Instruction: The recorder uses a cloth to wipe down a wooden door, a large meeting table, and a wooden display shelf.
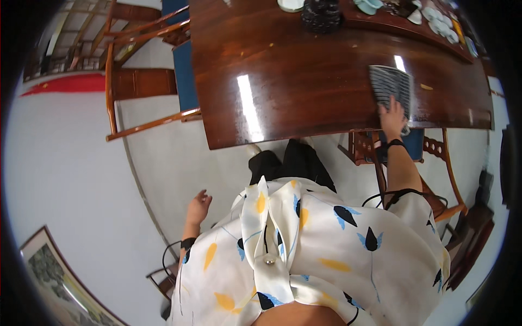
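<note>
My right hand [393, 120] lies palm down on a grey striped cloth [391, 79], with fingers spread over its near end. The cloth is flat against a polished dark wooden table [301, 93], close to the table's near edge on the right. Just right of the cloth sits a small yellowish scrap [426, 87]. My left hand [199, 208] hangs by my side, away from the table, fingers loosely bent and nothing seen in them.
A dark textured jar [321, 16] and a white dish [290, 5] stand at the far side. A wooden tray [387, 30] carries cups. Wooden chairs stand left [142, 81] and at the near right [444, 163]. Small yellow bits [271, 45] dot the tabletop.
</note>
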`<state>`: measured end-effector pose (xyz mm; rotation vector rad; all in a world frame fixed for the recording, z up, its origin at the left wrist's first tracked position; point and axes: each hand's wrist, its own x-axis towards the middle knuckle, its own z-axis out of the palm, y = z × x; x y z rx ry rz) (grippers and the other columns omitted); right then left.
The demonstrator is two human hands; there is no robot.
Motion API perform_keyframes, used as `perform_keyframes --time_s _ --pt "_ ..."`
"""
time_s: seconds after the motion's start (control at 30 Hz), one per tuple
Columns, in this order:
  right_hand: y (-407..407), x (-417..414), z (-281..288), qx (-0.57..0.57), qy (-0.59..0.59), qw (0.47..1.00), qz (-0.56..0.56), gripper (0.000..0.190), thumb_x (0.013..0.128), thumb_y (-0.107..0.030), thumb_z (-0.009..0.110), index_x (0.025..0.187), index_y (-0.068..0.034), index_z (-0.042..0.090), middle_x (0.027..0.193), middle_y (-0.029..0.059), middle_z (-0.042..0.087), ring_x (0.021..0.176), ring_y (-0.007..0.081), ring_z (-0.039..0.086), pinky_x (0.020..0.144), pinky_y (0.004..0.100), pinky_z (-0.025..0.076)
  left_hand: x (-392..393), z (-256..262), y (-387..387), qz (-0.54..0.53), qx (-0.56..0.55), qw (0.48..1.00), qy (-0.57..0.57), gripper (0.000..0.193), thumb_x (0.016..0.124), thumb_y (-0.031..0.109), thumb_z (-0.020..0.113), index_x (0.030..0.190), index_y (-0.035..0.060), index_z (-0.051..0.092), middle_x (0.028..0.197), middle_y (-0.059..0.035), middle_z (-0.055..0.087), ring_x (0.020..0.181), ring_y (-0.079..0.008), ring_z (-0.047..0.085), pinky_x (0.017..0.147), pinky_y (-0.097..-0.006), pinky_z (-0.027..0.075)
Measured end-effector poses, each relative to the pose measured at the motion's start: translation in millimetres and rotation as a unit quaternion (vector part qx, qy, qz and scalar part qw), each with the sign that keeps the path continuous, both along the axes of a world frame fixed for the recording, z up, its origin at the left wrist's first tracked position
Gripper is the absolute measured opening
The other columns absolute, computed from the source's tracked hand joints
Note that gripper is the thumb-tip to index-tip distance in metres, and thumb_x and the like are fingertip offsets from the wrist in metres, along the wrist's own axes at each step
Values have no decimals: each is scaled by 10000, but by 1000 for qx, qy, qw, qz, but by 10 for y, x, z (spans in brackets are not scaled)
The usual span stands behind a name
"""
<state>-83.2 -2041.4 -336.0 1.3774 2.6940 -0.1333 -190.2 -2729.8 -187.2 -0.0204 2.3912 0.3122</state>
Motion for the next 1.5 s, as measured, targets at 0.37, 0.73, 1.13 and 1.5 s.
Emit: perform_keyframes --time_s 0.37,0.73,1.13,1.5 --pt "-1174 -389 -123 19 15 979 204 680 891 -506 521 1439 -127 385 1474 104 385 1366 390 299 1084 625 197 839 107 -200 155 -24 987 -19 441 897 271 592 1241 -3 567 1058 -218 673 987 -354 650 864 -394 510" --pt "-3785 -1554 217 -117 126 813 557 628 786 -277 689 1368 -182 473 1357 83 495 1283 356 385 1080 573 243 1165 -59 -1288 265 23 964 -12 461 894 273 599 1245 -24 558 1062 -229 667 1009 -352 641 878 -399 499" --pt "-5176 -3342 -9 -269 255 920 129 403 880 -278 568 1133 36 558 1037 275 619 1001 459 568 883 488 443 336 -56 -3714 218 -35 975 40 489 886 321 590 1260 9 548 1086 -223 659 1012 -367 634 870 -433 499" --pt "-7187 -4212 513 -195 269 802 496 472 811 -129 617 1272 -125 517 1173 123 548 1038 337 534 854 463 454 -805 66 -3446 158 73 982 78 456 887 232 614 1271 0 536 1123 -215 649 969 -345 655 843 -413 514"
